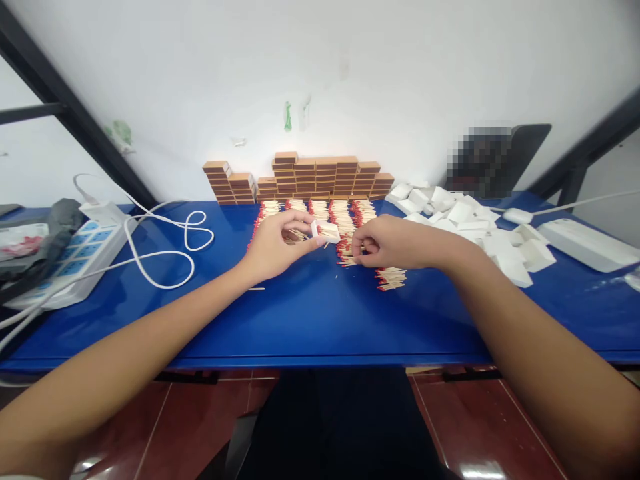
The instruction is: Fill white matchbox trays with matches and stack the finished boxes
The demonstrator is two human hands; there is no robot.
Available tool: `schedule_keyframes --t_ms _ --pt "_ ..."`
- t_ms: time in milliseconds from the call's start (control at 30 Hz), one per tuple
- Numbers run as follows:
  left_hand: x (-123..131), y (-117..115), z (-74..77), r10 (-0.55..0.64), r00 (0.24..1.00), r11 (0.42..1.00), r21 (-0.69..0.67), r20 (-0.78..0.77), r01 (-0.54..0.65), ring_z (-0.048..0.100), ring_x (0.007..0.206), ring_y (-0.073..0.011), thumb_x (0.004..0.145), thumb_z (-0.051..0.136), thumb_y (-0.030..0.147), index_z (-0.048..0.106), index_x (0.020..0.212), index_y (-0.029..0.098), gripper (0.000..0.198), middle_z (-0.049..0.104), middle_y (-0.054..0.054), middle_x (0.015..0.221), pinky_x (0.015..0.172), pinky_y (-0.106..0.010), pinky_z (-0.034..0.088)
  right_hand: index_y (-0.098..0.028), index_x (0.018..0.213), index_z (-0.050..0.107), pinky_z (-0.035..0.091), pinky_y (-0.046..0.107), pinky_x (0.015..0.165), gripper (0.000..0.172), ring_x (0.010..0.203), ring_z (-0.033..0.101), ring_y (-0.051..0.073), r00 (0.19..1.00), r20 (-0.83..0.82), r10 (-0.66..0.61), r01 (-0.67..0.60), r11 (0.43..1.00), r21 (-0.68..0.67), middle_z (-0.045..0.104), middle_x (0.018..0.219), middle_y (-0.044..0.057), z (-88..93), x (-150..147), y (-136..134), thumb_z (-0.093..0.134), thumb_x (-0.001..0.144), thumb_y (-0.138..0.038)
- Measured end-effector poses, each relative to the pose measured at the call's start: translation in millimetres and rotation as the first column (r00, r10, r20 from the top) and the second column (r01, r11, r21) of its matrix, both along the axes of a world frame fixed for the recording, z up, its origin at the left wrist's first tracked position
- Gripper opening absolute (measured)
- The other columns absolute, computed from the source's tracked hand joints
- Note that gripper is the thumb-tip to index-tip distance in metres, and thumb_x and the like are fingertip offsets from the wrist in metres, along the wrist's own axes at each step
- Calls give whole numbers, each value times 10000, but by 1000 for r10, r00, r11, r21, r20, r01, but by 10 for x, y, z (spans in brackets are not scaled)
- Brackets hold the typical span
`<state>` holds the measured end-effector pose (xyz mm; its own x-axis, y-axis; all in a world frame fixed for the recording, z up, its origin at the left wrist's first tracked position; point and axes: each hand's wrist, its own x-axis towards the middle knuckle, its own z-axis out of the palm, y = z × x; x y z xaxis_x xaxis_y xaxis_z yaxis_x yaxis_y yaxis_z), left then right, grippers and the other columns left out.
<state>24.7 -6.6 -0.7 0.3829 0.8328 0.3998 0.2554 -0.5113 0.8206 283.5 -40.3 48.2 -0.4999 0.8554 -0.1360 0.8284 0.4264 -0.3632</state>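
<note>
My left hand (pixel 277 245) is closed on a small white matchbox tray (pixel 327 231), held just above the blue table (pixel 310 320). My right hand (pixel 387 241) is curled down onto a row of red-tipped matches (pixel 345 250), its fingertips pinching a few of them. More matches lie in neat bundles (pixel 325 210) behind both hands, and another bundle (pixel 391 277) lies under my right wrist. A single loose match (pixel 257 289) rests beside my left wrist.
Brown matchboxes (pixel 310 177) are stacked along the wall. A heap of white inner trays (pixel 480 230) lies to the right, with a white flat device (pixel 587 243) and cable beyond. A power strip (pixel 75 257) and looped white cords (pixel 165 253) sit on the left.
</note>
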Motion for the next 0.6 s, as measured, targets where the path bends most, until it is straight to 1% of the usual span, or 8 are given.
schedule_keyframes --t_ms 133,300,400,500,600 --pt "-9 6 -6 2 1000 1000 -12 0 -2 724 759 -175 738 935 544 731 1044 180 517 811 -49 874 722 -299 569 -222 761 685 330 327 609 26 623 529 165 1000 3 -1 1 1000 -29 652 713 3 -13 -9 7 688 787 -217" --pt "-13 8 -10 -2 1000 1000 -27 -7 2 693 719 -157 738 933 519 731 1049 168 510 807 -57 887 692 -288 550 -222 722 630 325 320 614 81 620 505 154 1000 -12 -17 16 1000 -21 624 695 -12 -2 -4 5 665 794 -216" --pt "-15 -3 -6 8 999 1000 -11 -31 -9 688 720 -161 732 933 516 741 1042 173 501 808 -61 906 676 -290 549 -223 732 628 321 320 614 83 621 481 151 999 -43 -30 29 999 -35 603 685 -18 13 13 8 669 803 -238" --pt "-21 -16 -2 15 998 1000 18 -67 -14 689 740 -165 742 927 510 750 1051 177 487 810 -61 926 697 -298 554 -224 775 654 332 316 613 28 637 492 153 998 -53 -42 39 998 -45 622 710 -16 7 29 25 659 799 -237" --pt "-28 -21 -5 -2 995 999 32 -96 5 686 744 -168 768 910 512 755 1080 177 483 813 -65 929 715 -309 550 -223 776 645 352 309 617 40 646 499 153 999 -40 -34 32 998 -45 624 723 -12 -21 33 47 652 807 -246"
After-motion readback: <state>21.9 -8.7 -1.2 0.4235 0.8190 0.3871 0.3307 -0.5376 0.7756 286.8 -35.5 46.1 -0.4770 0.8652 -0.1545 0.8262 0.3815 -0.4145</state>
